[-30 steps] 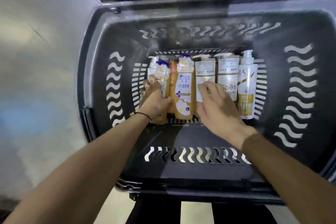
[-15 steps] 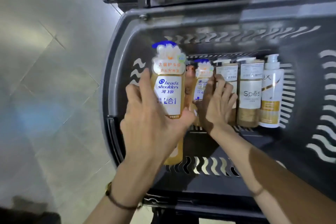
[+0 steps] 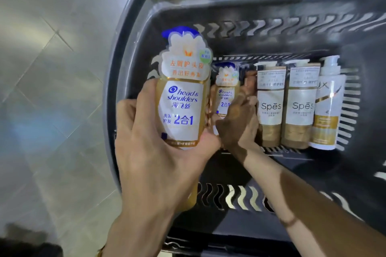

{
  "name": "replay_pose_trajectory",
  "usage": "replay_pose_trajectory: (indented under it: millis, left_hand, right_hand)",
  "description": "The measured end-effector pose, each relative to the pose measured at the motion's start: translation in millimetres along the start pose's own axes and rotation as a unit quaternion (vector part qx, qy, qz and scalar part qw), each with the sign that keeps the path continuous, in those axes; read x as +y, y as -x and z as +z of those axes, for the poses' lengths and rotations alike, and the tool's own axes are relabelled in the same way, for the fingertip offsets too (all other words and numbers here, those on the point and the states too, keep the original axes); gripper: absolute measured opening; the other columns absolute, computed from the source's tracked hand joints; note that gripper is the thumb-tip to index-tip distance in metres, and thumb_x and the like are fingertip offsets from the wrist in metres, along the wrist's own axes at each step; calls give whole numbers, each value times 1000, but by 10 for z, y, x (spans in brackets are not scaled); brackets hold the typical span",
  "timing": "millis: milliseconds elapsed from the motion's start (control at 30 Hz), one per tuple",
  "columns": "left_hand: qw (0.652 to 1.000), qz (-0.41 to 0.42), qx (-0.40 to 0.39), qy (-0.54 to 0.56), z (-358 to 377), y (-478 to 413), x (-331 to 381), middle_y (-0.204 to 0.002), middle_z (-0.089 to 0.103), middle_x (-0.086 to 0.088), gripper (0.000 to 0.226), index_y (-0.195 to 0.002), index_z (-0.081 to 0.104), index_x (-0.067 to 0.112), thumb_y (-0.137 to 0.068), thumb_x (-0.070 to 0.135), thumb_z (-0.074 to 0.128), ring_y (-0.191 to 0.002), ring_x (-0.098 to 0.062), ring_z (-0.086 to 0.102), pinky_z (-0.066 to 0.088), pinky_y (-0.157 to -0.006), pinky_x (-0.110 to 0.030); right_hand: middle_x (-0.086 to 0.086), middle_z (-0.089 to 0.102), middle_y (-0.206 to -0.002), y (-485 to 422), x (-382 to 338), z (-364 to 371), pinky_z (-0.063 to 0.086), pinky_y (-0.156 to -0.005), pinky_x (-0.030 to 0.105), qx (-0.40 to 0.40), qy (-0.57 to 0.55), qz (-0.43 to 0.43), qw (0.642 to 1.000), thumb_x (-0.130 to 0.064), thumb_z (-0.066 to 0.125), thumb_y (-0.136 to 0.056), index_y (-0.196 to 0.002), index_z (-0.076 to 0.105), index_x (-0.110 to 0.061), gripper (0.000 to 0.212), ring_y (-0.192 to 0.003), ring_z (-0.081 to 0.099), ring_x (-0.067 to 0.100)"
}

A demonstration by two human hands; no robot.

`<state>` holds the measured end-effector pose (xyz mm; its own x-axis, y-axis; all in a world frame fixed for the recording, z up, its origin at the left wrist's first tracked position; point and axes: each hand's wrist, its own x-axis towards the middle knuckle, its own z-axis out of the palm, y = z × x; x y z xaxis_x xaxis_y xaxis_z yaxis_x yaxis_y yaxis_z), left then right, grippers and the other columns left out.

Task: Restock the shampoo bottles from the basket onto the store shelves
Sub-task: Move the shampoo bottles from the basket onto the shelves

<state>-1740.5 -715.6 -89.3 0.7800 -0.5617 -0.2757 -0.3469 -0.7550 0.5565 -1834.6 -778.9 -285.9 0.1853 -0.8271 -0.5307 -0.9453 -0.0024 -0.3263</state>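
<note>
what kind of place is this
Most likely a shop aisle: a dark plastic shopping basket holds a row of new shampoo bottles, the left hand lifts one out, and the floor is tiled.

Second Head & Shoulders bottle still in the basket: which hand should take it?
Right. The right hand is already on that bottle down in the basket; the left hand is full, holding the first Head & Shoulders bottle.

"head & shoulders 2合1" on the amber bottle (image 3: 181, 108) in my left grip (image 3: 158, 152); "Spēs" on two tan bottles (image 3: 271, 106) (image 3: 302, 105) in the basket.
</note>
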Motion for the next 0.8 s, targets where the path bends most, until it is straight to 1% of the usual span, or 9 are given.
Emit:
replay_pose_trajectory:
  millis: [100,200,333,400,467,533,667,733,800]
  left_hand:
    - [1000,7,-4,-3,10,5,9,-95,52,3,77,-127,59,31,-55,56,72,-90,9,50,38,-72,0]
    - [1000,-14,3,8,-43,-13,57,-95,46,16,74,-122,54,43,-52,57,73,-91,1,53,45,-71,-5]
    - [999,-46,-13,12,-184,-48,229,-98,47,31,62,-108,48,48,-53,54,76,-93,-19,59,58,-71,-42]
    - [996,-72,-24,38,-285,-49,352,-97,58,19,61,-105,45,48,-54,50,78,-83,-25,65,59,-60,-53]
    - [995,-89,-26,47,-443,-12,550,-81,66,9,60,-104,45,44,-55,45,79,-63,-27,65,58,-52,-54]
    - [995,-81,-23,51,-666,28,833,-72,66,9,60,-104,45,38,-55,44,78,-51,-28,62,56,-46,-52]
    - [995,-63,-26,69,-1221,153,1485,-67,66,11,58,-103,43,38,-56,48,75,-48,-22,61,56,-49,-49]
    - [995,-51,-20,81,-1566,252,1878,-71,67,18,58,-103,43,38,-54,51,73,-50,-10,60,55,-55,-43]
    - [994,-45,-17,97,-1974,384,2284,-74,67,20,61,-107,43,37,-57,42,77,-49,-11,60,56,-55,-42]
  right_hand:
    - [27,50,-140,-28,-2,59,44,-100,41,-56,-119,22,991,-20,87,-73,-146,31,-1,94,-125,53,41]
    - [24,49,-141,3,123,-133,47,-100,42,-89,-156,-20,984,-28,83,-74,-146,22,-14,95,-128,52,37]
    - [6,56,-119,102,282,-802,48,-87,34,-131,-170,-12,977,-19,78,-83,-120,40,-18,53,-113,56,25]
    - [-2,62,-108,223,257,-1258,50,-75,33,-120,-218,-3,968,-29,79,-81,-110,41,-29,48,-97,62,16]
    - [-8,68,-96,382,196,-1741,49,-55,24,-126,-261,12,957,-28,80,-81,-101,43,-37,43,-77,65,6]
    - [-9,72,-91,572,87,-2248,42,-44,14,-127,-314,15,941,-19,79,-84,-104,48,-34,40,-62,63,-1]
    - [-13,75,-91,1006,-244,-3330,40,-45,6,-118,-381,-8,917,-8,78,-85,-116,56,-21,40,-66,65,-4]
    - [-19,74,-84,1234,-444,-3946,40,-45,6,-101,-394,-38,913,-6,77,-86,-110,56,-24,37,-58,63,-5]
    - [-19,72,-76,1513,-706,-4593,39,-43,6,-89,-405,-61,908,-9,79,-84,-105,55,-28,36,-53,60,-5]
